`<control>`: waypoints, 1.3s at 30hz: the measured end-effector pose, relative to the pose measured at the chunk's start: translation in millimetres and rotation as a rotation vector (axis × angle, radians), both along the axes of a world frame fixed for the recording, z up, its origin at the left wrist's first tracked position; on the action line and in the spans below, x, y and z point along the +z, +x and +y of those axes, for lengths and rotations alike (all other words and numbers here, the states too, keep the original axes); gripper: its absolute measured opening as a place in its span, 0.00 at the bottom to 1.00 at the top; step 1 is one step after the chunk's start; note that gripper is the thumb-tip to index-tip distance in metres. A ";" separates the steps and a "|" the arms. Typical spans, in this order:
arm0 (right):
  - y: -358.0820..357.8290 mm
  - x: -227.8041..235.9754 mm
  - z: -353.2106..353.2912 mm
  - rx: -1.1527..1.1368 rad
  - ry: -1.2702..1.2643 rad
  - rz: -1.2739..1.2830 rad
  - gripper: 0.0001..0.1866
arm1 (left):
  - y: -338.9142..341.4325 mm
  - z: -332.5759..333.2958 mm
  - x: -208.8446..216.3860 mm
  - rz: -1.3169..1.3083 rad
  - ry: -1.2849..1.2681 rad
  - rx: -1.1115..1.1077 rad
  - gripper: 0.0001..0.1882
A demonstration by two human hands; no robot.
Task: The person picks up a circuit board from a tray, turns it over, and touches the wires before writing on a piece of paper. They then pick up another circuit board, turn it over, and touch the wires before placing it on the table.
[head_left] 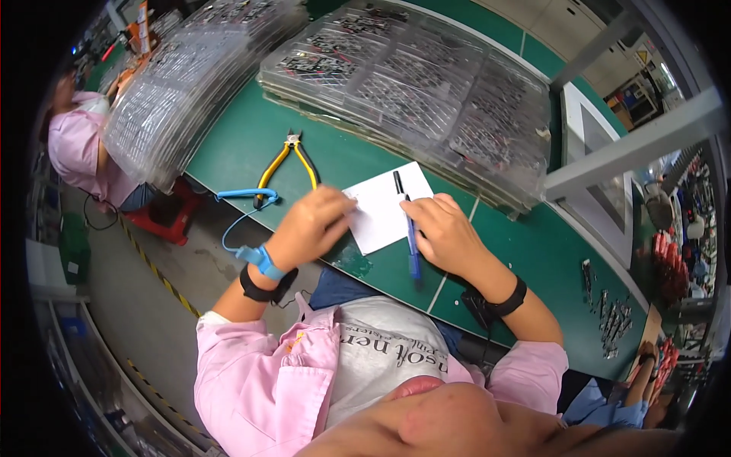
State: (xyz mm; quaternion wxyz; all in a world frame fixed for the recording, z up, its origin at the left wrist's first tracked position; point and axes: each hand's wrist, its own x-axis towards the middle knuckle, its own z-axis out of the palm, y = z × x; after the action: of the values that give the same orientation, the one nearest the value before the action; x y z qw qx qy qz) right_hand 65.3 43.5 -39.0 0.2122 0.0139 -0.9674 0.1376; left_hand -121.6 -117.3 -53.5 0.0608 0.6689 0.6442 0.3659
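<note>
A white sheet of paper [378,217] lies at a slant on the green worktop in front of me. My left hand [308,227] is over its left edge, thumb and fingers drawn together; whatever they pinch is too small to make out. On the paper's right side my right hand [448,234] has its fingers closed on a blue and black pen [412,242]. The pen's black end points away from me and its blue end toward me. Beyond my left hand lie yellow-and-black cutting pliers [291,156], jaws pointing away and handles spread.
Stacked clear plastic trays [426,84] full of small parts stand at the back, with another stack [198,76] at far left. A blue wrist strap cord [247,196] crosses the table edge. Small metal parts [611,324] lie at right, near a grey frame post [632,145].
</note>
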 end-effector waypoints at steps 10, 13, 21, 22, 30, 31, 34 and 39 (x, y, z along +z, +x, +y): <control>89.8 8.2 62.2 -0.728 -0.140 0.418 0.17 | 21.0 81.8 79.6 0.440 0.034 -0.055 0.17; 124.5 -0.1 83.8 -0.989 -0.667 0.523 0.15 | 36.2 108.3 76.4 0.430 0.036 -0.143 0.19; 137.9 12.0 79.8 -0.499 -1.358 0.668 0.17 | 80.1 166.6 57.5 0.525 0.125 -0.294 0.25; 139.4 10.2 81.2 -0.608 -1.329 0.556 0.17 | 83.0 171.3 55.7 0.544 0.073 -0.299 0.25; 143.8 -6.5 90.9 -0.469 -1.591 0.637 0.18 | 101.6 182.4 53.1 0.625 0.067 -0.278 0.25; 143.8 -5.7 91.7 -0.427 -1.609 0.685 0.18 | 104.5 182.4 54.6 0.636 0.095 -0.243 0.24; 145.9 -1.6 90.2 -0.382 -1.611 0.730 0.19 | 103.3 187.5 56.8 0.664 0.129 -0.201 0.22; 141.7 -3.6 84.4 -0.365 -1.773 0.633 0.19 | 99.9 191.9 56.2 0.686 0.151 -0.191 0.18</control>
State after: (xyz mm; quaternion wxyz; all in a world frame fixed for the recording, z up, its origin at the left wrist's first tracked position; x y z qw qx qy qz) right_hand 206.9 127.9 -42.7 0.4152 -0.2662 -0.3966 0.7743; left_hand -21.6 74.6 2.7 -0.1744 0.8126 0.5328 0.1592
